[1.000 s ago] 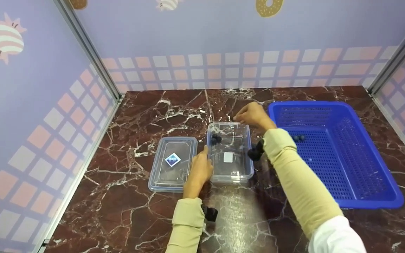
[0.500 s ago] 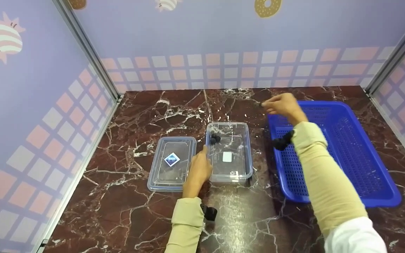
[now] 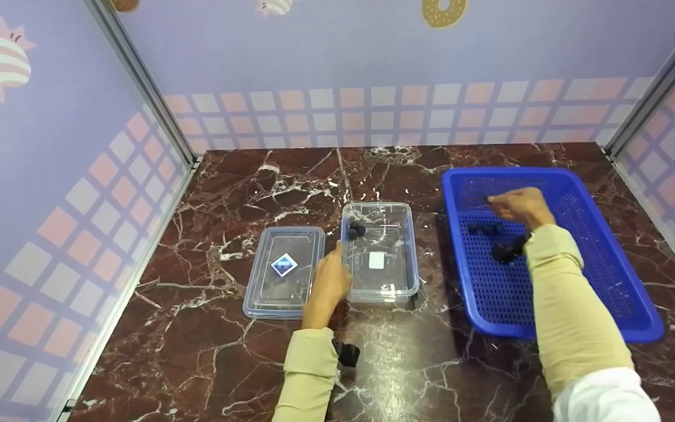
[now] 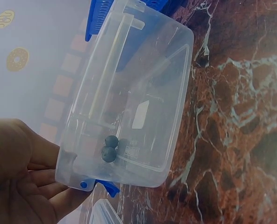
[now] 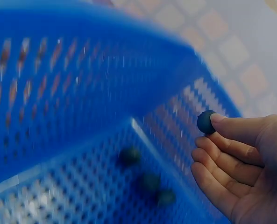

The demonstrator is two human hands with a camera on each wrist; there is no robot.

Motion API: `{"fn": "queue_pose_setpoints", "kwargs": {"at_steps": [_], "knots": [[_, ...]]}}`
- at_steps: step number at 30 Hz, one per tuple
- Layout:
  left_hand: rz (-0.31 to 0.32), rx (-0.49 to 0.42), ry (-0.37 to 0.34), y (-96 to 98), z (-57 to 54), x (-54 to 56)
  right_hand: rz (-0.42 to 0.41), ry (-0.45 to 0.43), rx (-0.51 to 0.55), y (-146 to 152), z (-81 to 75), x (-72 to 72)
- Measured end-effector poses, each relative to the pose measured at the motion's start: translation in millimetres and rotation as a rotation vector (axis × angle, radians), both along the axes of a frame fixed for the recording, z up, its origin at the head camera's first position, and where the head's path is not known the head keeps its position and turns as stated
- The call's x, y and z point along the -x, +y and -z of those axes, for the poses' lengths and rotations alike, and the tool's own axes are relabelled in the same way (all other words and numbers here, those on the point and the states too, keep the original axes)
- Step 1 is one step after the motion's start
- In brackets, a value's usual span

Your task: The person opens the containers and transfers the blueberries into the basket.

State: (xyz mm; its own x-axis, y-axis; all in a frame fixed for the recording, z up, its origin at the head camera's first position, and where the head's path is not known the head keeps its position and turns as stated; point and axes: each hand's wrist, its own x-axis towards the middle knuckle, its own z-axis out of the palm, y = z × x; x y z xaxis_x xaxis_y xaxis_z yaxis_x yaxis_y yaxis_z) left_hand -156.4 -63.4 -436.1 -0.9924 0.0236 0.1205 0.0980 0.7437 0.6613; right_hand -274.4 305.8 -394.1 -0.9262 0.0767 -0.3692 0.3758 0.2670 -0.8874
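My right hand (image 3: 522, 206) is over the far part of the blue basket (image 3: 472, 319), pinching one blueberry (image 5: 207, 122) between thumb and index finger. Below it, three more blueberries (image 5: 150, 182) lie together on the basket floor. Beside the left wall of a clear plastic container (image 3: 393, 281), my left hand (image 3: 331, 278) holds its edge near a blue clip (image 4: 108, 187), the index finger pointing along the side. A small cluster of blueberries (image 3: 356, 229) sits inside the container at its far left; the left wrist view shows two of them.
A clear lidded box (image 3: 267, 293) with a blue diamond label lies left of the container, close to my left hand. Both stand on a dark red marbled table (image 3: 208, 351). Patterned lilac panels (image 3: 337, 53) enclose the back and sides.
My right hand has moved right, from the container's far end to over the basket, with a blueberry visible at its fingertips since half a second ago. The left hand stays at the container.
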Motion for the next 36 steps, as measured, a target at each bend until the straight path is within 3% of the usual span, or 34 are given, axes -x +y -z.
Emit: {"fn": "queue_pose_setpoints", "kwargs": {"at_steps": [5,12,25,36], "knots": [[-0.004,-0.001,-0.014,-0.4,-0.8,-0.7,0.088,-0.064,0.052,21,19.4,-9.2],[0.002,0.014,0.005,-1.8,-1.3,-0.9,0.158,-0.14,-0.09,37,38.6,-16.2],[0.005,0.013,-0.006,-0.4,-3.7,-0.3,0.156,-0.153,-0.165,34,36.3,-20.0],[-0.004,0.012,-0.03,-0.2,-0.8,0.5,0.178,-0.119,-0.126,35,42.5,-20.2]]}}
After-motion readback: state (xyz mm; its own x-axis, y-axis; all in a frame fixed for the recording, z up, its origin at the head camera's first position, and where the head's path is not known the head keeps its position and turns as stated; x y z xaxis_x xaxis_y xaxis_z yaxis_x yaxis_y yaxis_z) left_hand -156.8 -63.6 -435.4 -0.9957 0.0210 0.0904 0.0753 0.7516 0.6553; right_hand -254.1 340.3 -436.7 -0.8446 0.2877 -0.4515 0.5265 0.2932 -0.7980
